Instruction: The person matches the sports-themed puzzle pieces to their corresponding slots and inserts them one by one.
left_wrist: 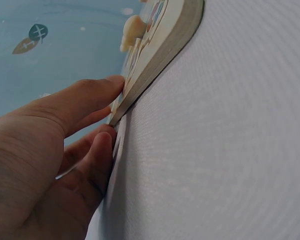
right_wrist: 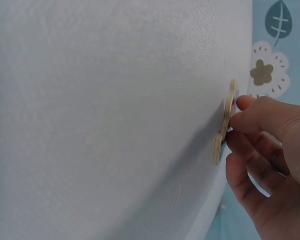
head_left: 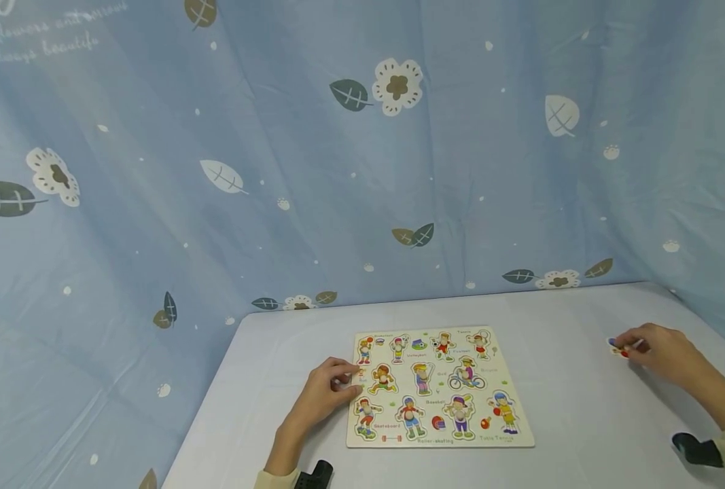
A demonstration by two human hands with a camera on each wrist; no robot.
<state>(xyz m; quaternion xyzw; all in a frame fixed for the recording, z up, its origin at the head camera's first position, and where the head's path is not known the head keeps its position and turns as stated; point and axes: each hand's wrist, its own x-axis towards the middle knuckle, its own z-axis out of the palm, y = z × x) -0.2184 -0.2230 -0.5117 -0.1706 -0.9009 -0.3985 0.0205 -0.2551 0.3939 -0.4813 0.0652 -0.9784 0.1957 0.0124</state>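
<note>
A wooden puzzle board [head_left: 399, 445] printed with sports figures lies on the table. Several figure pieces with knobs show on its face. My left hand [head_left: 327, 389] rests at the board's left edge. In the left wrist view the thumb [left_wrist: 102, 90] touches the board's top near its edge, and the other fingers are beside that edge, low against the cloth. Off to the right, my right hand [head_left: 662, 350] pinches a small colourful wooden puzzle piece [head_left: 614, 346]. From the right wrist, the thin piece [right_wrist: 226, 120] appears edge-on, its shadow on the tablecloth beside it.
A white cloth [head_left: 570, 353] covers the table. Blue curtains [head_left: 313, 217] with leaves and flowers hang behind and along the sides. Dark wrist devices [head_left: 698, 449] sit at both sleeves.
</note>
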